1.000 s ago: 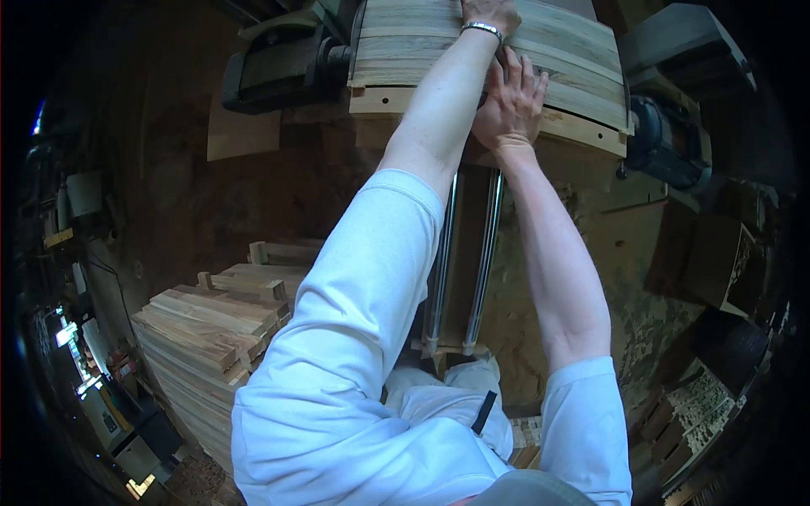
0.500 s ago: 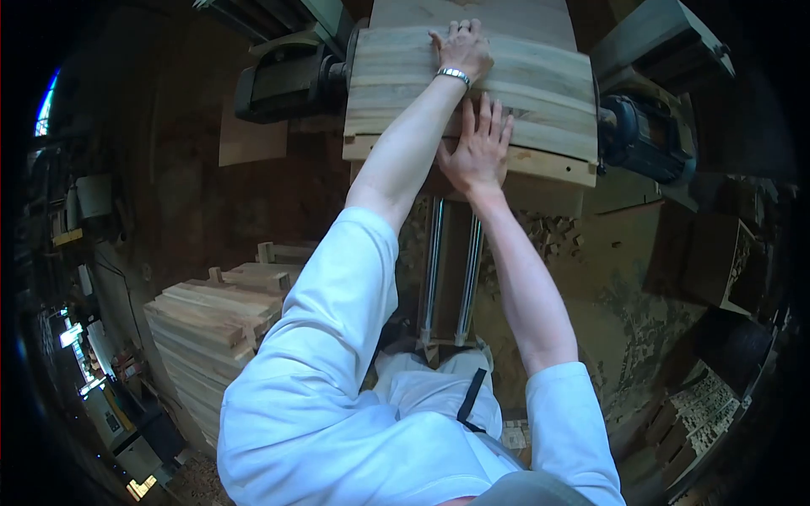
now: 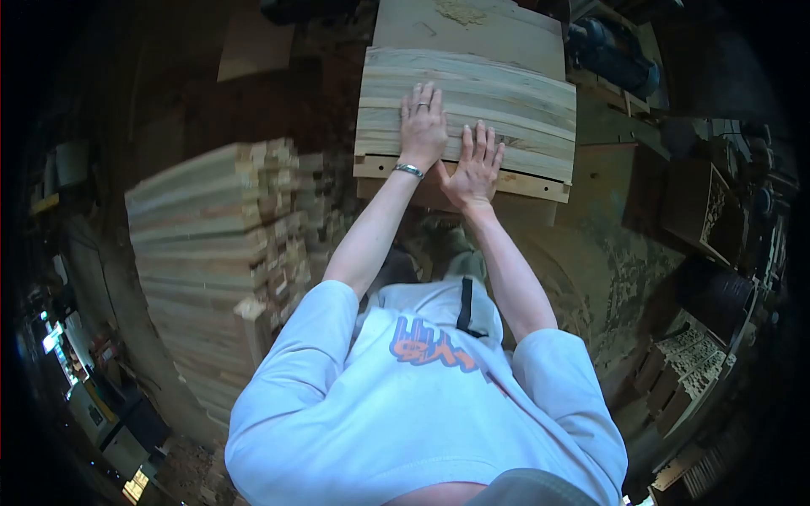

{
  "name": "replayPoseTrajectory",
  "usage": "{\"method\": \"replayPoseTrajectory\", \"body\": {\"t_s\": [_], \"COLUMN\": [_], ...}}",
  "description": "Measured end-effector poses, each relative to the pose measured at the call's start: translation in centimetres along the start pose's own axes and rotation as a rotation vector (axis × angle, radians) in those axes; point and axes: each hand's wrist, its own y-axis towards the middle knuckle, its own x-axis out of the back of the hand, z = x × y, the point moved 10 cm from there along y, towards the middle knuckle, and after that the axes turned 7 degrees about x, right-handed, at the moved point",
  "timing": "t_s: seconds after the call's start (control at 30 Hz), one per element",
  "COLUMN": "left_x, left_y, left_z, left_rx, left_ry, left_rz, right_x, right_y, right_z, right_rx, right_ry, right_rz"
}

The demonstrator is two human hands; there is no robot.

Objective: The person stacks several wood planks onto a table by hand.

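Pale wooden strips lie side by side on a sliding table in front of me. My left hand, with a metal watch at its wrist and a ring, rests flat on the strips left of their middle. Fingers spread, my right hand lies on the nearest strips, its palm over the near edge. A light wooden bar with dark holes runs along that edge, just below the strips. Neither hand grips anything.
A tall stack of wooden strips stands on my left. Beyond the table at the right is a blue motor; a dark machine part sits at the far left. Wood shavings lie on the far tabletop. Boxes of offcuts stand at right.
The table and strips have come back towards me, away from the motors at both sides. My left hand has shifted nearer and leftward on the strips; my right hand stays at the near edge.
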Motion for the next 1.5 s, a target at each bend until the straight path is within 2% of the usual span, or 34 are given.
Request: {"method": "replayPoseTrajectory", "body": {"t_s": [0.1,0.17,0.23,0.27,0.3,0.4,0.5,0.63,0.77,0.83,0.97,1.1,1.17,1.2,1.23,1.27,1.3,1.33,1.37,1.4,1.43,1.5], "left_x": [4.2,6.9,7.2,8.1,8.6,7.8,7.5,7.3,7.7,7.9,7.6,7.2,8.6,9.6,8.8,7.7,5.4,2.8,0.7,-1.1,-1.3,-2.1], "left_y": [-5.7,-8.1,-10.6,-11.5,-12.6,-12.5,-11.3,-8.6,-6.0,-5.1,-3.7,-2.3,-1.4,-0.7,0.4,1.0,1.1,0.6,0.5,0.6,1.5,2.1], "left_z": [3.9,8.0,13.6,13.9,14.1,14.2,14.5,14.4,14.3,14.2,14.8,14.4,12.9,10.3,5.7,1.2,-3.0,-6.1,-6.9,-7.2,-7.4,-7.6], "left_rx": [0.107,0.229,0.587,0.699,0.702,0.691,0.671,0.663,0.667,0.67,0.687,0.696,0.562,0.519,0.303,0.091,-0.123,-0.333,-0.415,-0.499,-0.48,-0.509], "left_ry": [0.058,0.168,-0.171,-0.177,-0.173,-0.18,-0.14,-0.109,-0.087,-0.047,-0.037,-0.062,-0.046,0.009,-0.009,-0.025,0.093,0.211,0.328,0.45,0.464,0.346], "left_rz": [-0.049,-0.05,0.016,0.135,0.141,0.231,0.252,0.233,0.245,0.246,0.234,0.217,0.094,0.052,0.132,0.21,0.339,0.468,0.524,0.573,0.553,0.698], "right_x": [0.5,1.3,4.1,5.2,5.4,5.1,7.1,4.7,5.6,5.3,5.5,6.6,6.1,8.0,10.6,12.3,11.3,8.4,8.0,6.4,5.7,4.1], "right_y": [-4.3,-7.6,-10.4,-11.3,-12.3,-12.4,-11.1,-7.9,-4.3,-3.3,-1.7,-0.1,-0.6,-0.4,-0.6,-0.5,-1.5,-2.9,-4.8,-6.1,-6.5,-6.5], "right_z": [-0.8,-8.9,-16.1,-18.1,-19.4,-20.6,-20.4,-24.0,-25.0,-25.0,-25.4,-25.3,-24.8,-23.3,-20.3,-15.3,-11.1,-7.3,-3.5,-1.5,-1.4,-0.5], "right_rx": [0.052,-0.331,-0.608,-0.718,-0.822,-0.727,-0.76,-0.727,-0.729,-0.767,-0.778,-0.75,-0.741,-0.579,-0.407,-0.223,0.002,0.027,0.248,0.332,0.36,0.492], "right_ry": [0.08,-0.133,-0.169,0.006,0.184,0.345,0.28,0.346,0.398,0.402,0.418,0.501,0.532,0.303,0.074,0.186,0.301,0.457,0.515,0.38,0.383,0.295], "right_rz": [-0.029,-0.076,-0.027,0.065,0.163,0.255,0.257,0.258,0.22,0.347,0.36,0.231,0.177,-0.053,-0.276,-0.216,-0.165,0.144,0.088,0.149,0.139,0.174]}}
